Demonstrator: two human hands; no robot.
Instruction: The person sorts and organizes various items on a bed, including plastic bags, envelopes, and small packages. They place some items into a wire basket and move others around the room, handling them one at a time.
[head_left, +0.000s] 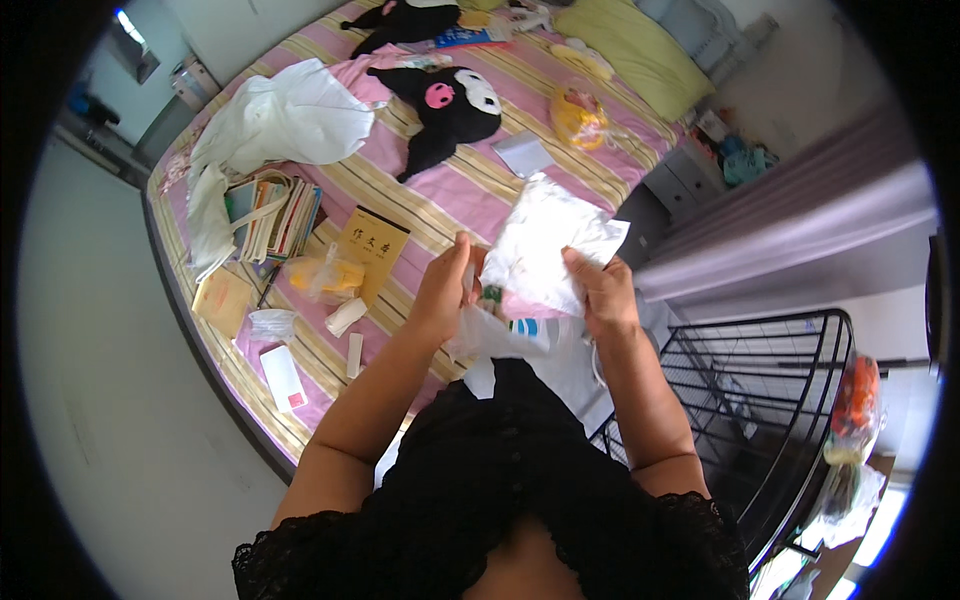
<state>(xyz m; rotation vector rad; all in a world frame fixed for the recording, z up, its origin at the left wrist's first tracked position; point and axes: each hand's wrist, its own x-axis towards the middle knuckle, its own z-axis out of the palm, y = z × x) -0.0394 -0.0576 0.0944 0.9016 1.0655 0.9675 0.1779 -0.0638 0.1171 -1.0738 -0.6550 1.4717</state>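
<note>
My right hand (604,292) grips the lower right corner of a flat, shiny white packet (545,240), thumb on top. The packet is held up above the bed's edge, tilted. At its lower left side, my left hand (447,285) is closed on a translucent white plastic bag (492,335), its thumb pointing up. The bag hangs below the packet, in front of my body, with green, pink and blue patches showing in or behind it. Most of my left fingers are hidden behind the bag and the packet.
On the striped bed lie a yellow-brown notebook (377,248), a stack of books (285,220), a white cloth (290,115), a black plush toy (450,110), a white box (284,379) and a bagged yellow item (582,117). A black wire rack (750,370) stands at my right.
</note>
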